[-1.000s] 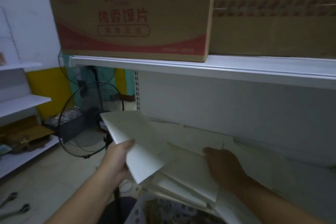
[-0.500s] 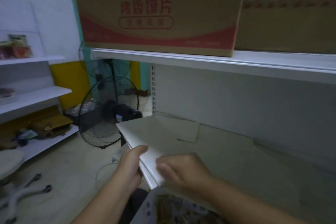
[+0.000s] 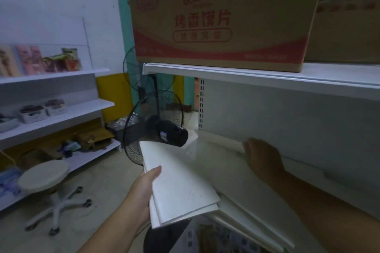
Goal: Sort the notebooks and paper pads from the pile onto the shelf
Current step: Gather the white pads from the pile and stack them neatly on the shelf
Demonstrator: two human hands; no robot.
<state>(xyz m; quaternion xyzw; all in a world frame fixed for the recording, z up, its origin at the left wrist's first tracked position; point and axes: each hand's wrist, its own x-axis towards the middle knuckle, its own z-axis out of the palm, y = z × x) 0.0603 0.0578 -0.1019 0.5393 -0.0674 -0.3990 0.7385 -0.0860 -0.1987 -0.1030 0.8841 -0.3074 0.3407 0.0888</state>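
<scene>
My left hand (image 3: pixel 144 193) grips a thin stack of white paper pads (image 3: pixel 176 185) by its left edge, held out over the front left corner of the white shelf (image 3: pixel 242 201). A little further back, my right hand (image 3: pixel 262 158) rests on a white pad (image 3: pixel 224 140) that lies flat against the shelf's back panel, with its fingers curled over the pad's right end. More white pads lie flat on the shelf under and around the held stack.
A large cardboard box (image 3: pixel 216 16) sits on the upper shelf (image 3: pixel 267 77) just above. A black standing fan (image 3: pixel 156 125) is close to the shelf's left end. A round stool (image 3: pixel 44 174) stands on the floor at left, before wall shelves (image 3: pixel 53 109) with baskets.
My right hand left the held stack and moved back and right onto the pad by the back panel. The view swung left and up; my left hand kept the stack.
</scene>
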